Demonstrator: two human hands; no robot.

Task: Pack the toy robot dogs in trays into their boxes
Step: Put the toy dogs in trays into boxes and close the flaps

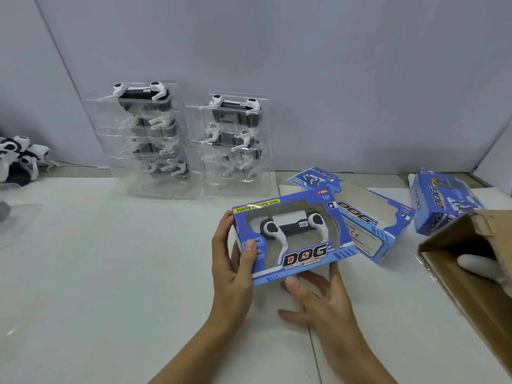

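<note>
A blue window box [302, 254] printed "DOG" is held tilted above the white table, and a white and black toy robot dog [291, 224] shows through its window. My left hand [234, 268] grips the box's left end, thumb on the front. My right hand [322, 296] is under the box's lower edge with fingers spread, thumb against the bottom. Two stacks of clear trays with dogs stand at the back, one stack [151, 139] on the left and the other stack [235, 145] beside it.
An empty blue box [368, 217] lies to the right, another blue box [440, 200] beyond it. A brown carton [471, 261] lies open at the right edge, with a white-gloved hand [482, 268] in it. Loose toy dogs [19, 156] pile at the far left.
</note>
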